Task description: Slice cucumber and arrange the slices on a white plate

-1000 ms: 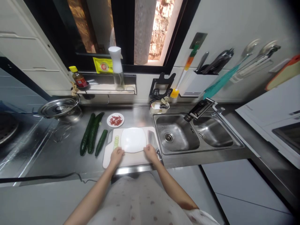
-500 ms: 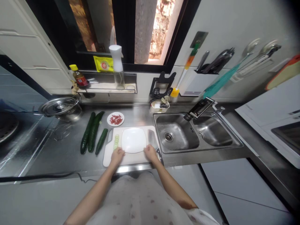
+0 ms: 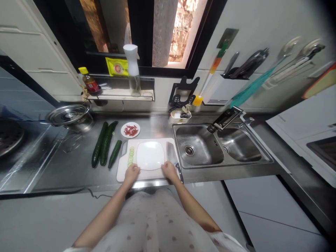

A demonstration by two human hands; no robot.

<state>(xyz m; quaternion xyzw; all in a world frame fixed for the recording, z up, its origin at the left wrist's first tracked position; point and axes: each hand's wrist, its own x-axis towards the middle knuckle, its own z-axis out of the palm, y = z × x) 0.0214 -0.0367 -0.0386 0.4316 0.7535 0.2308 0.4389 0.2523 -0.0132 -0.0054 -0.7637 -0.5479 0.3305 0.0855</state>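
Note:
A white square plate (image 3: 150, 155) lies on a white cutting board (image 3: 123, 170) at the counter's front edge. My left hand (image 3: 131, 173) grips the plate's near left corner, fingers curled. My right hand (image 3: 169, 170) grips its near right corner the same way. A row of cucumber slices (image 3: 130, 156) lies on the board just left of the plate. A cleaver (image 3: 171, 157) rests on the board's right side, its handle beside my right hand.
Three cucumbers (image 3: 105, 147) lie left of the board. A small dish of red bits (image 3: 130, 130) sits behind it. A double sink (image 3: 217, 147) is at the right, a lidded steel pot (image 3: 68, 116) at the left, a shelf with bottles (image 3: 120, 94) behind.
Both hands stay on the plate's near corners. The whole view has shifted slightly, with the counter appearing a little higher and farther.

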